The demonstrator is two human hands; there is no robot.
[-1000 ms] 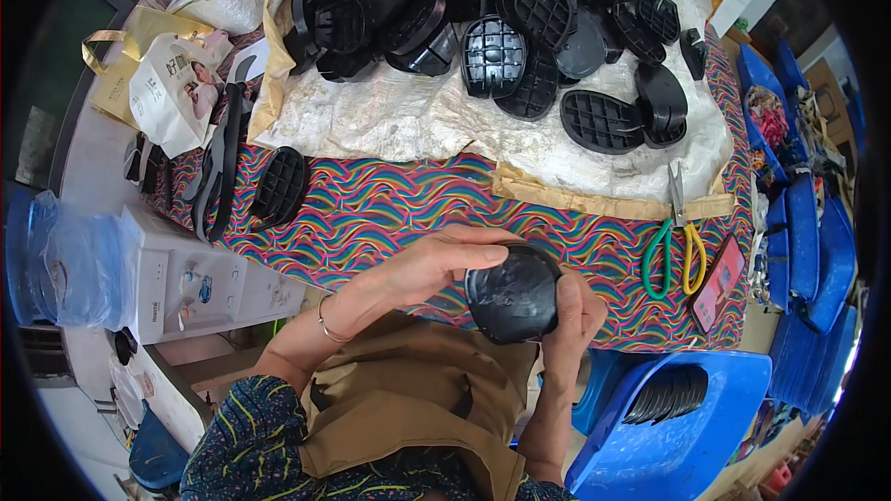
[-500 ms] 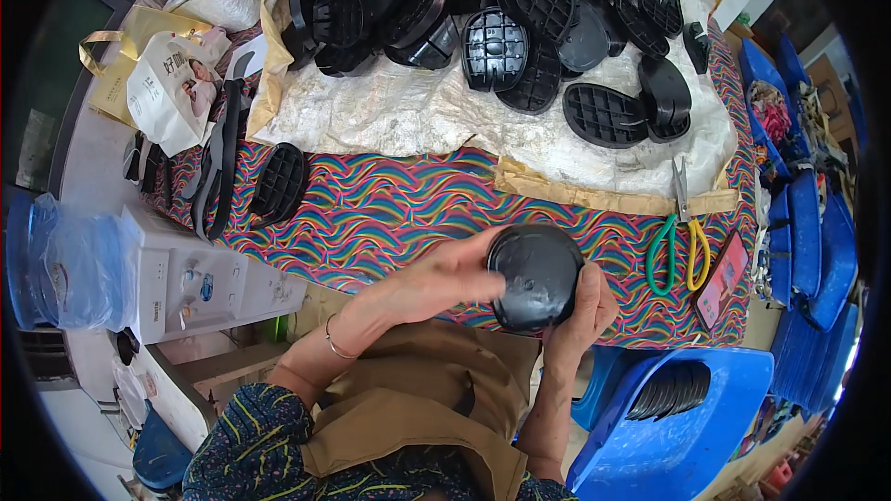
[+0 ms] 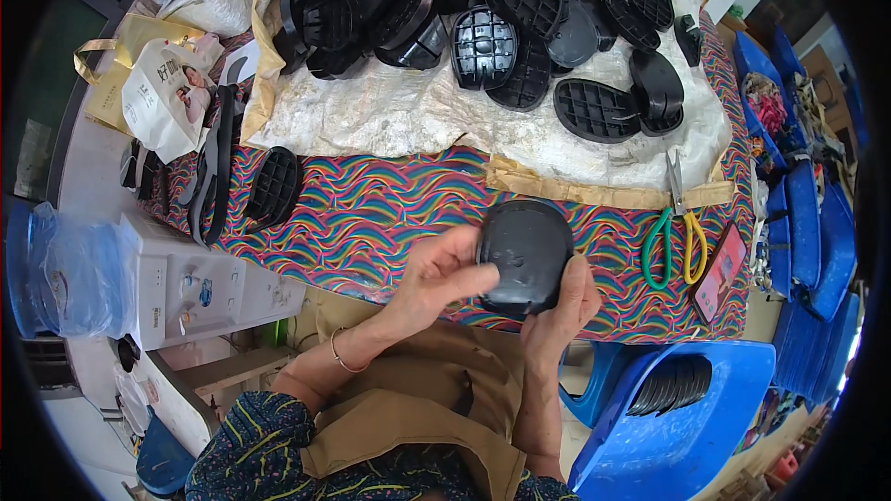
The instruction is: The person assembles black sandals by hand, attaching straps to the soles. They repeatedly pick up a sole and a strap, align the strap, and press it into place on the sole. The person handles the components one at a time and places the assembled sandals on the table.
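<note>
Over the table's near edge I hold a black shoe heel [image 3: 525, 253], its smooth rounded face turned up. My right hand [image 3: 563, 308] grips its lower right side, thumb along the edge and the other fingers mostly hidden beneath. At the left edge, my left hand [image 3: 444, 276] has its fingers curled against the heel and the thumb laid over its lower left. Another heel [image 3: 275, 187] lies alone on the patterned cloth to the left, gridded side up. Farther back, a heap of similar heels [image 3: 530, 2] is spread on a white sack [image 3: 408, 111].
Scissors [image 3: 677, 223] with green and yellow handles and a phone [image 3: 720, 273] lie at the right. Below them, a blue bin [image 3: 677, 436] contains a row of black pieces. Dark soles [image 3: 219, 167] and a white bag [image 3: 169, 97] are at the left, beside a water dispenser [image 3: 200, 278].
The heel has shifted slightly up and left with both hands. My left hand, blurred over its face before, is now at its left edge with the thumb lower.
</note>
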